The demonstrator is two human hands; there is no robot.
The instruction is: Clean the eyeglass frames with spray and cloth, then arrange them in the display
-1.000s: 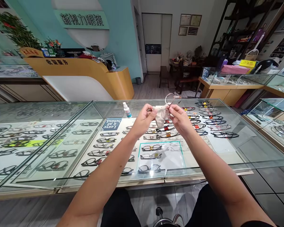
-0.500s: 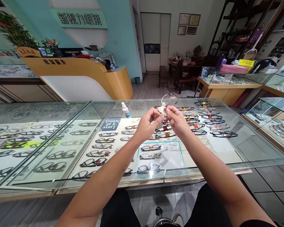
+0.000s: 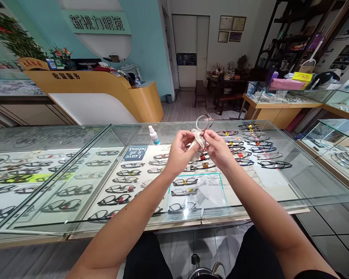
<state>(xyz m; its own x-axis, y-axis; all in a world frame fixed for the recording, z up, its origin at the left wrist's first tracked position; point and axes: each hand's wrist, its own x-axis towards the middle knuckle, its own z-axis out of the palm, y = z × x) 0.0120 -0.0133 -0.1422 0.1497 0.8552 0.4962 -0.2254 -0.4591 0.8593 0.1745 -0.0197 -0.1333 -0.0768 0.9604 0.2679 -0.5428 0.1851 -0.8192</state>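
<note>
the left hand is closed on a pale cloth, gripping it between thumb and fingers. the right hand is closed on a pair of eyeglasses, pinching the frame with thumb and fingertips. the eyeglasses are held on edge above the glass display case, with one round lens standing clear above the hands (the other lens is mostly hidden by the cloth and fingers). the cloth is bunched against the lower part of the eyeglasses, between the two hands; whether it covers both faces of that lens cannot be told. the hands are close together, forearms extended over the case.

a white spray bottle with a blue-marked label stands upright on the case, to the left of the left hand and apart from it. below the glass, a blue card lies with its lettering inverted to the viewer. rows of spectacle frames are laid out under the glass on both sides of the forearms. a teal-bordered sheet lies between the forearms, bearing three frames. beyond the case, a curved wooden counter stands at left, with a small bin beside its right end.
</note>
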